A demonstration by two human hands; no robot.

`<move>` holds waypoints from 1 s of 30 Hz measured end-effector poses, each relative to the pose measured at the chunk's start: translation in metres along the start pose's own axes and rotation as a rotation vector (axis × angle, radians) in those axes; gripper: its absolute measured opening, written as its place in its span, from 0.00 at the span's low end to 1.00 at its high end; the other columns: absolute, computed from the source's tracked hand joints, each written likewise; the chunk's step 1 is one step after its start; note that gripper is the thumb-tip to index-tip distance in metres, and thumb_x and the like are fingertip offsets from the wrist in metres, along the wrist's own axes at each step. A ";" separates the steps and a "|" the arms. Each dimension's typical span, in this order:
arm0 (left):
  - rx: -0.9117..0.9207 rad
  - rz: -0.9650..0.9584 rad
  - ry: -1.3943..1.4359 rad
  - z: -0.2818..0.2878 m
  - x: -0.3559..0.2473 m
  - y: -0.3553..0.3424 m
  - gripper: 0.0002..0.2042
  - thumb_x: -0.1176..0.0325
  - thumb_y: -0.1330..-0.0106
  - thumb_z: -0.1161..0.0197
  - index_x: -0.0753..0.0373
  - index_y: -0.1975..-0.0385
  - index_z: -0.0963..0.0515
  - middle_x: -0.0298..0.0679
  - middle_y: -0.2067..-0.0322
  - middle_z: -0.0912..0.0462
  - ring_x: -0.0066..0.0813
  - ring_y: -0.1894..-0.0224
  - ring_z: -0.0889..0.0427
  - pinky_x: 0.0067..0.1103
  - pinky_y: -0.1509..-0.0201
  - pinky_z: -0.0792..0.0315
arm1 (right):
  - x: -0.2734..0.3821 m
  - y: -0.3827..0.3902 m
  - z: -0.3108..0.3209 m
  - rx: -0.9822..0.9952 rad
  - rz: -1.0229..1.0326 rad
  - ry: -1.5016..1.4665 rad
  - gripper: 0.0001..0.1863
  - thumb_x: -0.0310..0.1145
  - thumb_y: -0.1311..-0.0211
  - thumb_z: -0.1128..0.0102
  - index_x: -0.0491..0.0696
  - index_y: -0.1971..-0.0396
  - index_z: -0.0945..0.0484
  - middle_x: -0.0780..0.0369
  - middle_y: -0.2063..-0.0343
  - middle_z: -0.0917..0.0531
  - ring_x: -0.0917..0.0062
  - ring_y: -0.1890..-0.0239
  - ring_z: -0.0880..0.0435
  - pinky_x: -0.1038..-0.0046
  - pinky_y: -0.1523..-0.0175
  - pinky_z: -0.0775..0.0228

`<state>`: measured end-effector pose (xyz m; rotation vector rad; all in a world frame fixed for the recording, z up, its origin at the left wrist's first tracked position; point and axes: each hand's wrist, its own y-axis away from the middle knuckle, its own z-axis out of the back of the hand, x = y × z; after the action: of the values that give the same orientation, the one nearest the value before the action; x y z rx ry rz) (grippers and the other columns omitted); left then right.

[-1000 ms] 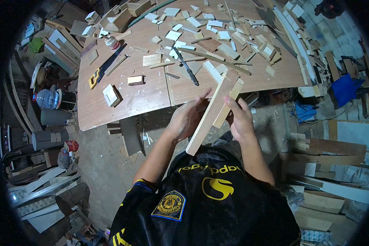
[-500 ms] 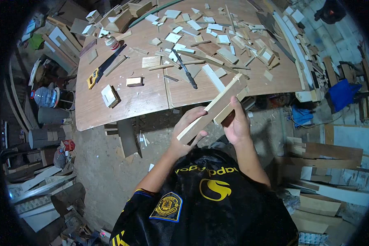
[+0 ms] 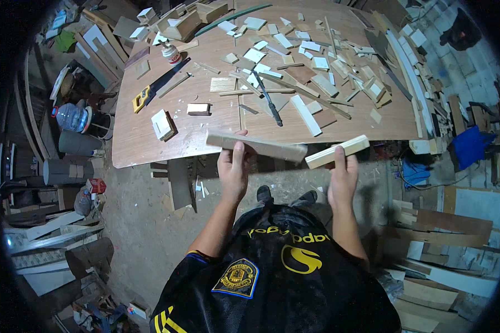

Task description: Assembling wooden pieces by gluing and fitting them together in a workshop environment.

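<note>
Apparently sawn but unjoined, a wooden batten [image 3: 272, 147] and shorter block [image 3: 324, 157] hover by the worktop [image 3: 136, 145], fingers of the left hand [image 3: 233, 173] wrapping the batten, the right hand [image 3: 343, 180] pinching the block.

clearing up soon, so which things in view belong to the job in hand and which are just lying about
Apparently in use:
- longer wood strip, held by the left hand
- shorter wood strip, held by the right hand

Seemingly just lying about, on the table:
- yellow-handled saw
- bottle
- scattered wood offcuts
</note>
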<state>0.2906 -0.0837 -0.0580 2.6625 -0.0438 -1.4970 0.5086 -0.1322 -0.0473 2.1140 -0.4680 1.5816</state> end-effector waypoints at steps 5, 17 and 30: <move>-0.048 -0.093 -0.270 0.013 -0.004 -0.006 0.17 0.58 0.27 0.50 0.65 0.50 0.26 0.33 0.68 0.23 0.17 0.66 0.25 0.16 0.63 0.30 | 0.024 0.004 -0.008 0.355 0.103 0.395 0.17 0.32 0.41 0.34 0.39 0.55 0.26 0.62 0.62 0.19 0.83 0.59 0.24 0.77 0.52 0.32; 0.294 -0.104 -0.347 -0.005 -0.023 0.019 0.18 0.66 0.30 0.48 0.69 0.45 0.33 0.41 0.53 0.25 0.26 0.50 0.27 0.23 0.44 0.35 | 0.019 0.031 -0.079 0.541 0.379 0.467 0.16 0.35 0.44 0.33 0.40 0.61 0.25 0.56 0.70 0.20 0.71 0.70 0.21 0.71 0.64 0.30; 0.317 -0.188 -0.411 -0.002 -0.038 0.032 0.18 0.65 0.32 0.44 0.70 0.47 0.31 0.44 0.54 0.23 0.29 0.51 0.26 0.25 0.44 0.34 | 0.039 0.045 -0.080 0.585 0.466 0.576 0.15 0.37 0.46 0.31 0.42 0.66 0.21 0.59 0.75 0.21 0.75 0.74 0.24 0.75 0.68 0.33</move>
<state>0.2727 -0.1125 -0.0215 2.5856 -0.0635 -2.2498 0.4318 -0.1258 0.0162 1.8424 -0.3291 2.7562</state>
